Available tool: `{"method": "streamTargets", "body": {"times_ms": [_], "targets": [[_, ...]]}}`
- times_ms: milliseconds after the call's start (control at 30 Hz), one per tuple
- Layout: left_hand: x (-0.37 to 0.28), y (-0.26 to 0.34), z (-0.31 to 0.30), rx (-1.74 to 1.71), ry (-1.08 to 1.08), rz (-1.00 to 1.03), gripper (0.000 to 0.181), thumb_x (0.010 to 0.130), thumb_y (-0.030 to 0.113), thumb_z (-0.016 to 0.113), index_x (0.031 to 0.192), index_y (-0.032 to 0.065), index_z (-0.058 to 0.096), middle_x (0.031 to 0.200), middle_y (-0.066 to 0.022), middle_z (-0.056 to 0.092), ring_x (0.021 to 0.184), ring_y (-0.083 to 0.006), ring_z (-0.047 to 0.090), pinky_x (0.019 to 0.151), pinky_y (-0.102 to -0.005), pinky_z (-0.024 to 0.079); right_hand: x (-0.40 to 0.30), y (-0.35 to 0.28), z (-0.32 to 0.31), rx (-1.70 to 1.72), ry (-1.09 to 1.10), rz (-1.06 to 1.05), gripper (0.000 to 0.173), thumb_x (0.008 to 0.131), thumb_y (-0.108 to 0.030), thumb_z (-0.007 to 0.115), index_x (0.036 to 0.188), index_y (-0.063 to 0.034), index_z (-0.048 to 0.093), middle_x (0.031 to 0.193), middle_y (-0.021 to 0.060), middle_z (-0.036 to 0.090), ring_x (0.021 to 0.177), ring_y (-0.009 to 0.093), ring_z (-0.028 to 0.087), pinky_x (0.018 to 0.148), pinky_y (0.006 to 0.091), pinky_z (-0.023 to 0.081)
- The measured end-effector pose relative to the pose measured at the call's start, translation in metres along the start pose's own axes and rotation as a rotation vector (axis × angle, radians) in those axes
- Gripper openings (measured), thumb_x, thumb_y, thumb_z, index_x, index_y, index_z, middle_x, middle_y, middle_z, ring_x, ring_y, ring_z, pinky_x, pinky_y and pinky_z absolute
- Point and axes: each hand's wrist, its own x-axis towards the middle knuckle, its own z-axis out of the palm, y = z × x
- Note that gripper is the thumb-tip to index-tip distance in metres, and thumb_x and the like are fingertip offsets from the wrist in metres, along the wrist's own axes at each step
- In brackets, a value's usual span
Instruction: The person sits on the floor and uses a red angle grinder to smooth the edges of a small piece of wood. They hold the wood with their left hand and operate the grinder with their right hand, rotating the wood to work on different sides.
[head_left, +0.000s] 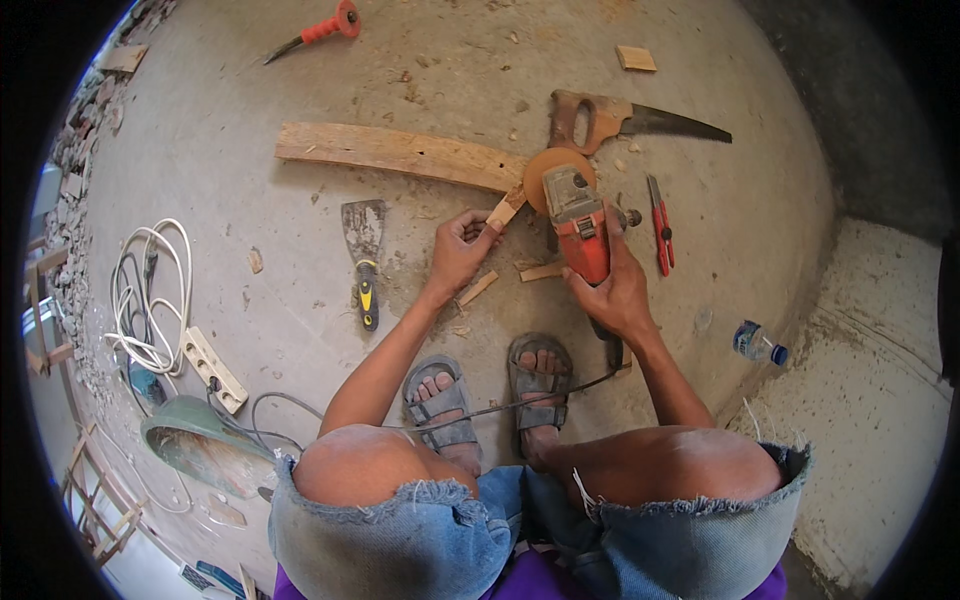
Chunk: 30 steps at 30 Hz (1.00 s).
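My left hand (466, 247) pinches a small wooden piece (507, 208) whose far end meets the edge of the disc (553, 174). That tan disc is fitted on a red angle grinder (583, 236), and my right hand (616, 281) is wrapped around its body. Whether the disc spins cannot be told. Just beyond my left hand a long wooden board (401, 154) lies on the floor, its right end beside the disc. Past the grinder rests a handsaw (600, 120) with a wooden handle. Small wood offcuts (478, 288) lie between my hands and my sandalled feet.
A putty knife (364, 262) lies left, a red utility knife (661, 229) right, a chisel with a red guard (319, 31) at the top. The grinder's cord (487, 409) crosses my feet towards a power strip (214, 369). A plastic bottle (757, 343) lies near the right wall.
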Motion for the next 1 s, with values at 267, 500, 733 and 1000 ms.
{"method": "streamTargets", "body": {"times_ms": [267, 500, 733, 1000], "targets": [[0.002, -0.001, 0.004, -0.020, 0.009, 0.019, 0.029, 0.101, 0.018, 0.068, 0.117, -0.0068, 0.069, 0.094, -0.0066, 0.073, 0.084, -0.0101, 0.068, 0.078, -0.0249, 0.055, -0.001, 0.005, -0.003, 0.010, -0.020, -0.019, 0.102, 0.080, -0.022, 0.078, 0.163, -0.0092, 0.020, 0.133, 0.0257, 0.062, 0.119, 0.043, 0.064, 0.098, 0.0466, 0.053], [-0.001, -0.004, 0.001, 0.012, 0.040, 0.039, 0.029, 0.100, 0.019, 0.070, 0.116, -0.0058, 0.070, 0.091, -0.0034, 0.072, 0.083, -0.0077, 0.066, 0.075, -0.0234, 0.052, 0.003, -0.001, -0.003, 0.044, -0.038, -0.013, 0.103, 0.080, -0.023, 0.077, 0.164, -0.0115, 0.019, 0.132, 0.0262, 0.063, 0.118, 0.044, 0.064, 0.097, 0.0471, 0.053], [0.000, -0.003, 0.002, 0.008, 0.051, 0.041, 0.030, 0.100, 0.019, 0.070, 0.117, -0.0061, 0.070, 0.090, -0.0030, 0.072, 0.082, -0.0074, 0.065, 0.075, -0.0229, 0.052, 0.006, -0.005, -0.005, 0.046, -0.051, -0.010, 0.102, 0.081, -0.021, 0.077, 0.164, -0.0101, 0.019, 0.133, 0.0268, 0.063, 0.119, 0.044, 0.065, 0.099, 0.0459, 0.053], [-0.003, -0.005, 0.004, 0.017, 0.061, 0.061, 0.029, 0.100, 0.018, 0.070, 0.117, -0.0055, 0.070, 0.089, -0.0021, 0.071, 0.081, -0.0060, 0.064, 0.073, -0.0229, 0.052, 0.013, -0.007, -0.004, 0.064, -0.036, 0.039, 0.102, 0.080, -0.023, 0.077, 0.164, -0.0107, 0.021, 0.129, 0.0272, 0.064, 0.117, 0.044, 0.065, 0.098, 0.0471, 0.053]]}}
